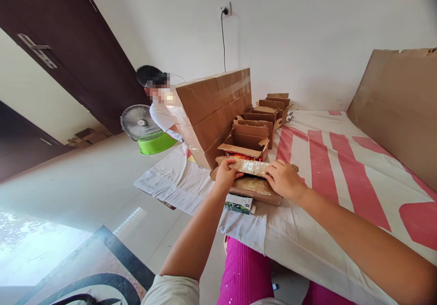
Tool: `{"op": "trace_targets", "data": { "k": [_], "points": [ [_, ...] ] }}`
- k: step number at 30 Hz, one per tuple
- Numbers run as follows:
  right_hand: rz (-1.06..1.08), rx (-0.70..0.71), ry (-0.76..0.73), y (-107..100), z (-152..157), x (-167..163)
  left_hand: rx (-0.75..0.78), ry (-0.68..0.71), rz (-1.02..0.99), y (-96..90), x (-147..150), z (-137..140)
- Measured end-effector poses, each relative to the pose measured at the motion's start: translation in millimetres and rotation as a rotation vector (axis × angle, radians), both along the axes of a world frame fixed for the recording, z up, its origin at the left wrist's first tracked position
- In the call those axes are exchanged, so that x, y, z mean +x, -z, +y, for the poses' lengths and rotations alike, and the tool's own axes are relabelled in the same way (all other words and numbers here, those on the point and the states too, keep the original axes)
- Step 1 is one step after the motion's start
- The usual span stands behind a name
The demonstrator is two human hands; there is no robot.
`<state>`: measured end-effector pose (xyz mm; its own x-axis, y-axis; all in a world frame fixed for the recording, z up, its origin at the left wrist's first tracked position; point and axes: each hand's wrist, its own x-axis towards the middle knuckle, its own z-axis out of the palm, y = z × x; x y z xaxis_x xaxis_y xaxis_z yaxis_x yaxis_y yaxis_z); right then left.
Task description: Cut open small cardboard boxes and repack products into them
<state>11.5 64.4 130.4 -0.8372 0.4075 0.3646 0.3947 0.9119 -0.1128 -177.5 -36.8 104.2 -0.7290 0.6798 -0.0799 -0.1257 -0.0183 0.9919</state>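
Directly in front of me a small cardboard box [257, 189] lies on the cloth-covered table, with shiny clear tape across its near side. My left hand [226, 175] grips the left end of its taped upper flap [252, 167], thumb and fingers closed on the edge. At the other end, my right hand [286, 179] holds the same flap with bent fingers. A dark gap shows beneath the flap; what is inside is hidden. Close below the box lies a green and white drink carton [239, 203]. Just behind stands an open box [248, 140] with red packaging partly showing.
More open boxes [269, 109] stand in a row toward the wall. Left of them rises a stack of taped cartons [211, 100]. Behind it sits another person [160, 111] beside a fan [139, 122]. A large cardboard sheet [399, 114] leans at the right.
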Motion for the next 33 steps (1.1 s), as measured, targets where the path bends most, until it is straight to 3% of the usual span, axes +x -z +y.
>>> {"op": "trace_targets", "data": {
  "k": [3, 6, 12, 17, 23, 27, 33],
  "points": [
    [0.048, -0.113, -0.009, -10.6, 7.3, -16.9, -0.007, -0.038, 0.007, 0.6, 1.8, 0.4],
    [0.031, -0.184, -0.131, -22.9, 16.5, -41.4, -0.022, -0.060, 0.024, 1.2, 4.0, -0.8],
    [-0.270, -0.227, -0.309, -45.9, 31.3, -88.0, -0.047, -0.077, 0.067, 3.3, 7.9, -4.5],
    [-0.479, -0.204, -0.453, -60.0, 32.5, -106.4, -0.042, -0.074, 0.075, 4.2, 9.5, -6.4],
    [-0.550, -0.110, -0.474, -62.3, 26.7, -110.9, -0.040, -0.068, 0.063, 8.0, 8.3, -6.5],
    [-0.467, -0.043, -0.475, -57.7, 24.4, -108.3, -0.030, -0.064, 0.058, 8.3, 8.1, -6.8],
    [-0.510, -0.062, -0.387, -61.3, 15.1, -105.0, 0.008, -0.045, 0.058, 6.2, 10.6, -8.2]
  ]
}}
